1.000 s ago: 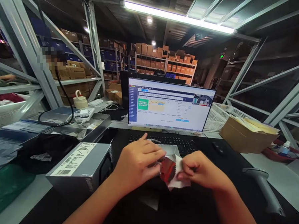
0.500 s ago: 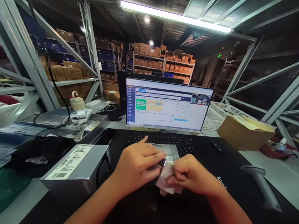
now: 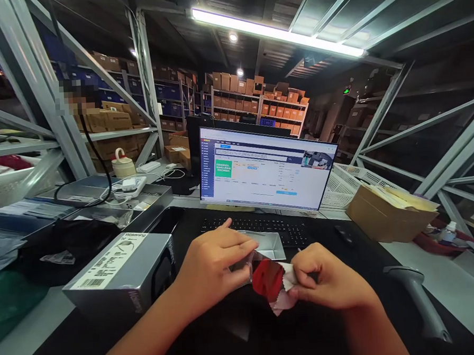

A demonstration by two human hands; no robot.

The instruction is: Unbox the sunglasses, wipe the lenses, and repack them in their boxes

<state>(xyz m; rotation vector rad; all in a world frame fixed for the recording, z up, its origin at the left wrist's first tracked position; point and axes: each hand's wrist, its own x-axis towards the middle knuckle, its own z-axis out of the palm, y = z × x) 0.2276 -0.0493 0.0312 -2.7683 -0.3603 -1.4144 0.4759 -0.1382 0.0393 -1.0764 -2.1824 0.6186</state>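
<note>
We count two hands toward six o'clock, one lit screen at the centre, one mouse and one scanner at four o'clock, one printed grey box at eight.

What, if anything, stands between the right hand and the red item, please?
The white cloth, pinched in the right hand, stands between it and the red item, at the item's right edge; nothing else visible does.

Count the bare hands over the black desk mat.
2: the left hand near the open silver box, and the right hand pinching the pale cloth. None seem hidden.
</note>
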